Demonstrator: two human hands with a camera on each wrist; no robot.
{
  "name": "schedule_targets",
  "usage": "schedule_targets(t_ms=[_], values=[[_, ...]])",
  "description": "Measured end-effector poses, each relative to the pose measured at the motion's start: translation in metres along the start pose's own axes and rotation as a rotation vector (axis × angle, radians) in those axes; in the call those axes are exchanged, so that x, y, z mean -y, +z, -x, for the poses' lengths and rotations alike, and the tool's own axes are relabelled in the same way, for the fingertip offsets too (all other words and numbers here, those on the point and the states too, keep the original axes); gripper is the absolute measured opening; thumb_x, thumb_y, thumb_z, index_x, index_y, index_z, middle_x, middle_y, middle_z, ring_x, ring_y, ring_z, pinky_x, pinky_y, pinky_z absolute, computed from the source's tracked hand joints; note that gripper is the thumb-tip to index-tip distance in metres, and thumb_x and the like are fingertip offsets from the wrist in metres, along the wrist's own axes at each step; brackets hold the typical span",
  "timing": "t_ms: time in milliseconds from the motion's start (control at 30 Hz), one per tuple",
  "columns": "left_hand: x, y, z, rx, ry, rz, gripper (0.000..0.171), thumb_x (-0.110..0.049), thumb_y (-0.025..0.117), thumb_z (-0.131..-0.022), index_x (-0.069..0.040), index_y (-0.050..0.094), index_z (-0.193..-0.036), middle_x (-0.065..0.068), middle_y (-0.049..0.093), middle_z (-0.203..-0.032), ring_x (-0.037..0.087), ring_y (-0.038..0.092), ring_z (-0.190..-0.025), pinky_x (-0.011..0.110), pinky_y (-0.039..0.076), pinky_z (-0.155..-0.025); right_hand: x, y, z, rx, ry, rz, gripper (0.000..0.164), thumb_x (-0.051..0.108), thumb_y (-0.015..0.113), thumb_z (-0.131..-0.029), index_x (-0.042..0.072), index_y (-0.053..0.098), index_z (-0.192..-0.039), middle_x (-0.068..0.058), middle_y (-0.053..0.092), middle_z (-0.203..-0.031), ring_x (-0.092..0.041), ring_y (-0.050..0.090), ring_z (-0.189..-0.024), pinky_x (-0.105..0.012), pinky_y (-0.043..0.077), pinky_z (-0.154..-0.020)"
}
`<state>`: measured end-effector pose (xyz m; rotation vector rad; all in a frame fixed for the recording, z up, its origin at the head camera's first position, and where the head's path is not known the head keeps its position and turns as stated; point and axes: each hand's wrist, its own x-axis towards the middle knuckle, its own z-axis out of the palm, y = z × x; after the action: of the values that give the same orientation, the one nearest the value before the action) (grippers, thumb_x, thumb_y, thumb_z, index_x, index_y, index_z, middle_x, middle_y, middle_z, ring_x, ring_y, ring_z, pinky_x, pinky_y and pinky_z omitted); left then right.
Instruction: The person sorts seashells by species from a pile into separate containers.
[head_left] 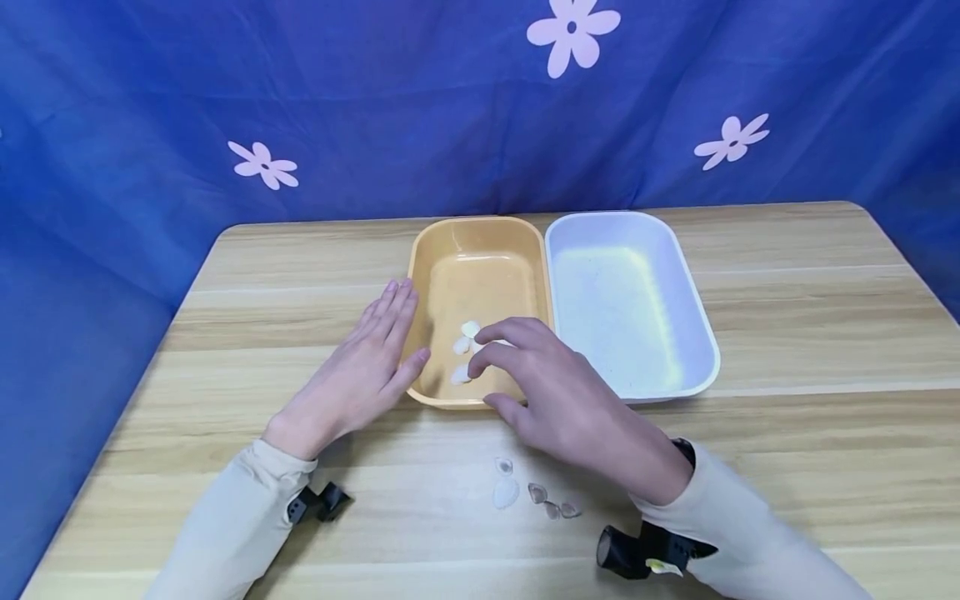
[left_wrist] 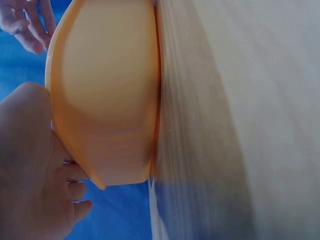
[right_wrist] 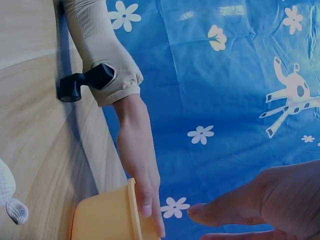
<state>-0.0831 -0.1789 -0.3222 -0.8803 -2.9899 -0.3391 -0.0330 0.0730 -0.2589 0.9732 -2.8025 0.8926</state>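
An orange tray point(head_left: 487, 283) stands at the table's middle, with several pale shells point(head_left: 461, 375) lying on its near part. My left hand point(head_left: 360, 362) rests along the tray's left rim with fingers straight. The left wrist view shows its thumb and fingers against the orange wall point(left_wrist: 105, 90). Over the tray's near right corner hovers my right hand point(head_left: 555, 387), fingers bent and spread from the thumb. Nothing shows between its thumb point(right_wrist: 205, 214) and fingers in the right wrist view. In front of the tray, a larger white shell point(head_left: 506, 492) and several small brownish shells point(head_left: 537, 493) lie on the wood.
A white tray point(head_left: 615, 325) stands against the right side of the orange one, and no contents show in it. Behind the wooden table point(head_left: 810, 333) hangs a blue curtain point(head_left: 420, 108) with flowers. Each wrist carries a small black camera point(head_left: 318, 502).
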Motion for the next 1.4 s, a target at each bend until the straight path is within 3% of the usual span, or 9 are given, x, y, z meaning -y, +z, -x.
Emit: schedule_targets(t_ms=[633,867,1167,1400], values=[[0.000,-0.002,-0.002,0.017,0.015,0.014,0.068,-0.038,0.029,-0.105,0.005,0.006,-0.152,0.021,0.001,-0.159,0.029,-0.003,-0.147,0.043,0.006,-0.120,-0.006,0.001,0.013,-0.012,0.014,0.036,0.019,0.008,0.076,-0.081,0.012,0.070,-0.099,-0.002,0.063,-0.119,-0.019,0.054,-0.118,-0.038,0.054,-0.089],[-0.001,-0.004,-0.001,0.028,0.007,0.013,0.068,-0.037,0.028,-0.105,0.007,0.006,-0.151,0.022,0.000,-0.159,0.029,-0.003,-0.147,0.044,0.005,-0.120,-0.004,-0.001,0.018,0.021,0.021,0.022,0.019,0.009,0.076,-0.082,0.013,0.070,-0.099,0.000,0.064,-0.117,-0.019,0.056,-0.116,-0.037,0.052,-0.092],[-0.002,-0.004,-0.001,0.040,-0.003,0.006,0.067,-0.038,0.027,-0.105,0.005,0.003,-0.152,0.021,-0.002,-0.159,0.029,-0.005,-0.147,0.043,0.004,-0.120,-0.003,0.008,0.032,0.049,-0.044,-0.018,0.018,0.009,0.076,-0.081,0.011,0.071,-0.098,0.004,0.069,-0.099,-0.010,0.063,-0.090,-0.028,0.055,-0.077],[-0.001,-0.002,-0.001,0.013,0.011,0.028,0.067,-0.035,0.030,-0.105,0.006,0.005,-0.151,0.021,0.000,-0.159,0.030,-0.002,-0.147,0.045,0.008,-0.120,-0.004,0.014,0.036,0.099,-0.045,0.011,0.018,0.012,0.076,-0.080,0.012,0.071,-0.097,0.005,0.069,-0.094,-0.007,0.062,-0.086,-0.027,0.054,-0.074]])
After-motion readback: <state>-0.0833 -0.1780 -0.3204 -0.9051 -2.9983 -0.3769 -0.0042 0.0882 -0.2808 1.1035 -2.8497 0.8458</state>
